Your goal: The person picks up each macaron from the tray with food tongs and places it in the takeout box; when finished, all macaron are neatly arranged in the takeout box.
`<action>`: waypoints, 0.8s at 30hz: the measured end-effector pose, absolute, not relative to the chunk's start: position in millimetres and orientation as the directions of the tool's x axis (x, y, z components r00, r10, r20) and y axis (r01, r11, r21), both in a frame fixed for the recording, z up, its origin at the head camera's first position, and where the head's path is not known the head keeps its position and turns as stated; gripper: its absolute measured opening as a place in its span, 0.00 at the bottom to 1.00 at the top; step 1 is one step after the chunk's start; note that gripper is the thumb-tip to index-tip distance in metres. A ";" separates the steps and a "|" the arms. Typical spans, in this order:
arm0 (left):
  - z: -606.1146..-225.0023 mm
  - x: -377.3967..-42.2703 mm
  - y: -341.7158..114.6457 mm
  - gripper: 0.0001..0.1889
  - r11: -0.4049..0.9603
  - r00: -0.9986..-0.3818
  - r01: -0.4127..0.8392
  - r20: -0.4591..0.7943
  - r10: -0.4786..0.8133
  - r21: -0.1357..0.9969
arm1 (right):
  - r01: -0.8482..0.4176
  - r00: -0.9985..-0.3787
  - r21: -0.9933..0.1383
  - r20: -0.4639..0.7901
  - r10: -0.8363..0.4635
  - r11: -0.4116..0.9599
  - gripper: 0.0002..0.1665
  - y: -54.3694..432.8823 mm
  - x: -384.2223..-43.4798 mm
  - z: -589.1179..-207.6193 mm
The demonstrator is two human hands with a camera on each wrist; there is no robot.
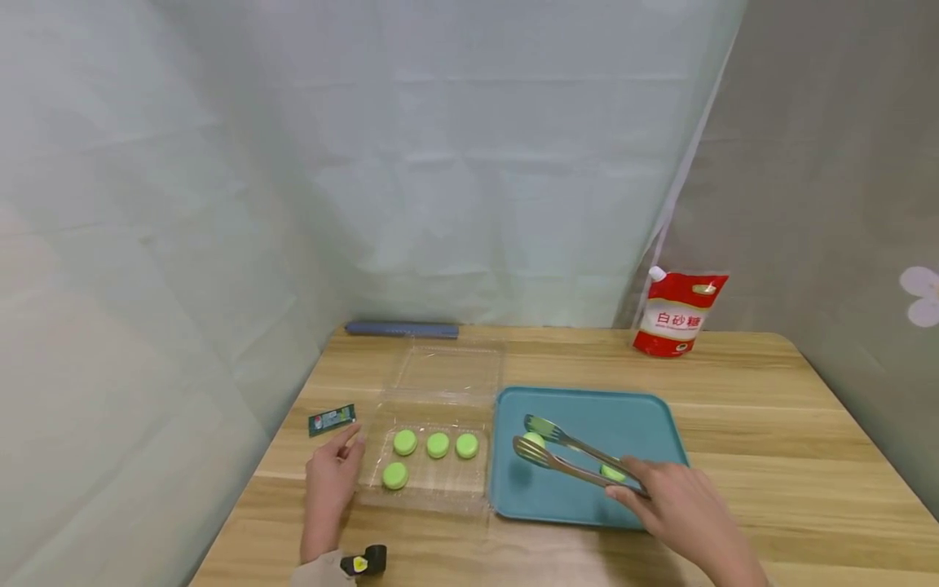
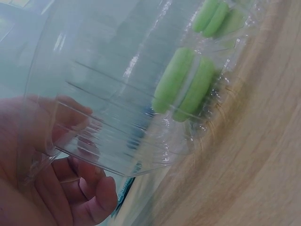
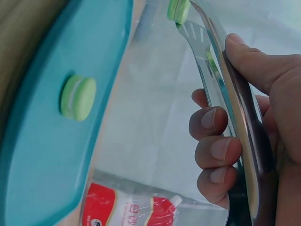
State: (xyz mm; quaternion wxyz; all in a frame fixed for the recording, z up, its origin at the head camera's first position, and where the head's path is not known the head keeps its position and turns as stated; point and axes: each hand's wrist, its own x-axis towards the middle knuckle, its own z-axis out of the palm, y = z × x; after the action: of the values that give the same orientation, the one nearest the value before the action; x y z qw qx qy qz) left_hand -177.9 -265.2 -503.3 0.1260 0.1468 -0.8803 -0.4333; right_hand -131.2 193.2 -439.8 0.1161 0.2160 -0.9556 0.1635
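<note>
With my right hand (image 1: 671, 501) I grip metal serving tongs (image 1: 579, 473) over the blue tray (image 1: 587, 509). Between the tong tips sits a green macaron (image 3: 178, 10), held above the tray. A second macaron (image 3: 78, 98) lies on the tray, partly covered by the tongs in the head view. My left hand (image 1: 333, 473) holds the left edge of a lidded clear plastic box (image 1: 429, 499), whose lid is folded back. One finger shows through the plastic in the left wrist view; the others curl below. Several green macarons (image 1: 438, 445) stand in the box, three in one row.
Left of the box lies a small dark packet (image 1: 332, 419). A long blue-grey object (image 1: 402, 329) rests along the table's back edge. At the back right stands a red spouted pouch (image 1: 678, 314) of sugar. Fabric curtains (image 1: 499, 187) hang behind the wooden table.
</note>
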 end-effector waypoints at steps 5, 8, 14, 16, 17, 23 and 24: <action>-504.3 -177.8 -264.8 0.20 0.591 -0.926 -0.150 0.097 -0.365 0.793 | -0.481 -0.857 -0.243 0.331 -0.394 0.842 0.13 182.8 -133.8 -434.7; -503.8 -177.9 -264.7 0.20 0.596 -0.927 -0.153 0.094 -0.362 0.788 | -0.502 -0.847 -0.256 0.342 -0.408 0.826 0.13 174.6 -135.5 -432.8; -503.0 -176.9 -264.7 0.20 0.592 -0.923 -0.155 0.097 -0.371 0.791 | -0.542 -0.825 -0.272 0.352 -0.442 0.795 0.16 152.7 -141.3 -432.6; -502.8 -176.5 -264.4 0.20 0.587 -0.924 -0.155 0.094 -0.371 0.795 | -0.560 -0.814 -0.271 0.357 -0.458 0.783 0.18 145.4 -143.5 -432.8; -502.7 -176.4 -264.2 0.20 0.583 -0.925 -0.152 0.094 -0.369 0.798 | -0.571 -0.806 -0.268 0.361 -0.468 0.776 0.18 141.8 -144.7 -433.2; -504.0 -179.2 -264.0 0.19 0.593 -0.919 -0.136 0.122 -0.374 0.794 | -0.641 -0.756 -0.253 0.373 -0.538 0.725 0.16 122.0 -153.1 -436.5; -504.4 -179.7 -264.2 0.19 0.597 -0.918 -0.129 0.132 -0.374 0.792 | -0.650 -0.749 -0.250 0.372 -0.548 0.718 0.17 119.1 -154.6 -436.9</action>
State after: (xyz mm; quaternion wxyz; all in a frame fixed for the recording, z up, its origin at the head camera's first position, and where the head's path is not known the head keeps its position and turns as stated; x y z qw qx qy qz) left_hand -179.7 -264.2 -504.4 0.1438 0.1425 -0.8819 -0.4257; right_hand -154.6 119.1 -436.9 0.1368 0.3267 -0.9167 0.1849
